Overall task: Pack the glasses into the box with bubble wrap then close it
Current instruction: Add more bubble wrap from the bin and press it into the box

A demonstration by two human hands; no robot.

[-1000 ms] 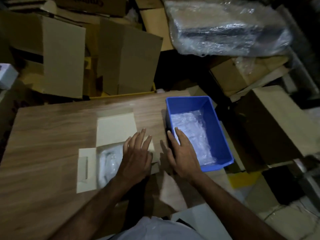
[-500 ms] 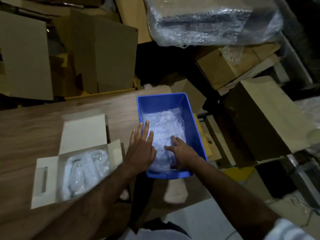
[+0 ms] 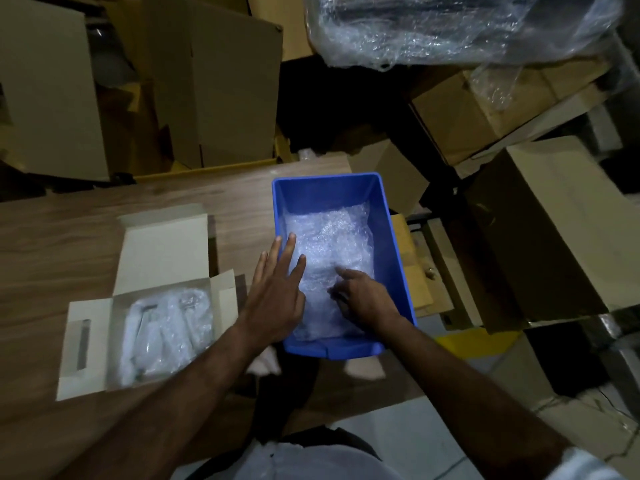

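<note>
Glasses [image 3: 162, 327], wrapped in bubble wrap, lie in the open box [image 3: 86, 344] on the counter [image 3: 52, 244]. Both hands are in the blue bin [image 3: 394, 237]: left hand [image 3: 277, 292] flat with fingers straight, right hand [image 3: 363, 299] seemingly pinching the wrap [image 3: 329, 237]. Next, judging by this, lift a sheet across to the box.

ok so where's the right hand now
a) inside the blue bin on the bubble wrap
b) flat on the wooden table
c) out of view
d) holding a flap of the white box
a: the right hand is down inside the blue bin, its fingers curled on the bubble wrap, while the white box sits apart on the table to the left.
</note>
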